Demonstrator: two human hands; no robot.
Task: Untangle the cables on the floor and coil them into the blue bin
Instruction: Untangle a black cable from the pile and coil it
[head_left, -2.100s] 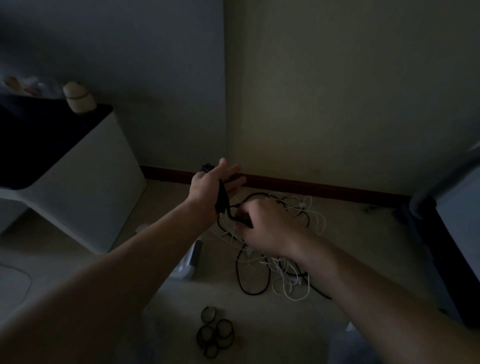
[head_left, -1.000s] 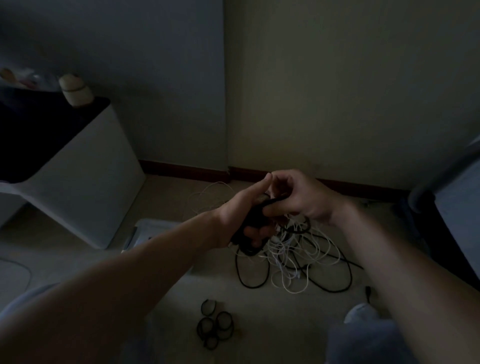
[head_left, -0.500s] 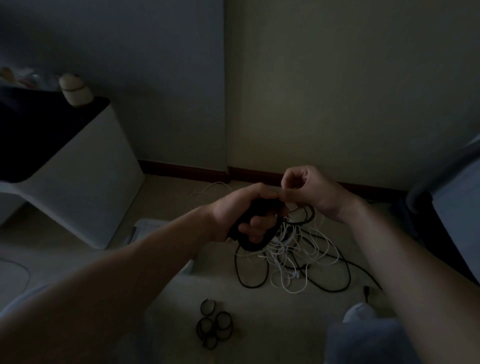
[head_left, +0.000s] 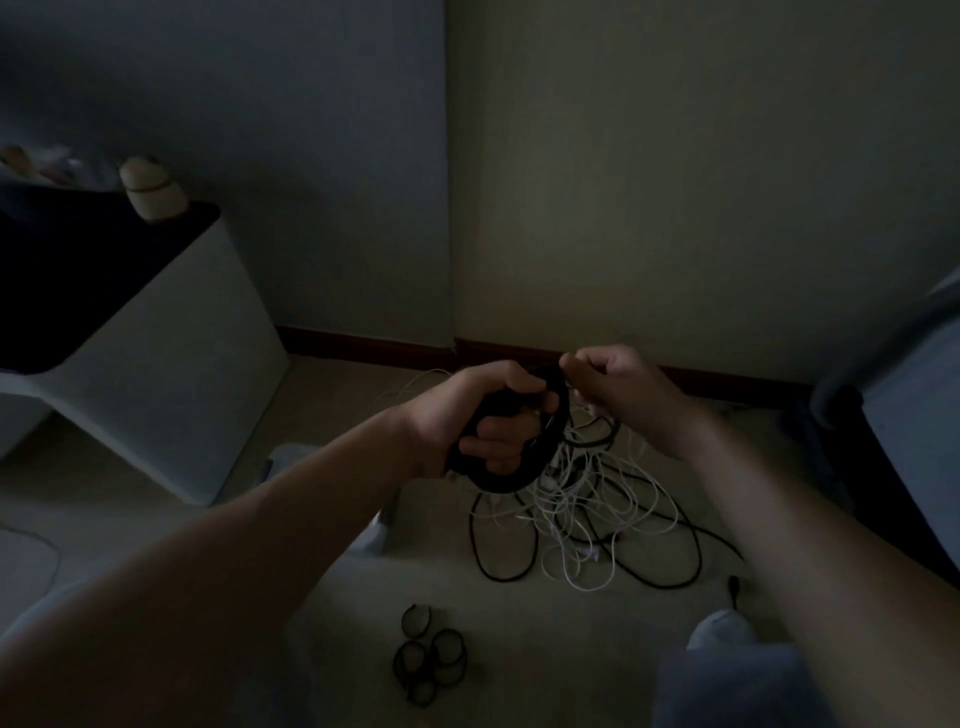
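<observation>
In dim light my left hand (head_left: 467, 415) grips a small coil of black cable (head_left: 524, 467) held above the floor, fingers curled through the loops. My right hand (head_left: 618, 384) pinches the black cable at the top right of that coil. Below and behind the hands, a tangle of black and white cables (head_left: 587, 514) lies on the floor. The bin (head_left: 291, 457) shows only as a pale edge behind my left forearm; its colour cannot be told.
A white cabinet with a dark top (head_left: 156, 374) stands at the left. Several small black rings (head_left: 431, 660) lie on the floor near me. A dark frame and pale surface (head_left: 904, 395) stand at the right edge. My knee (head_left: 727, 670) is at the bottom right.
My left hand has closed around the black coil, which has grown. My right hand came up from the tangle to the coil's top, drawing cable with it.
</observation>
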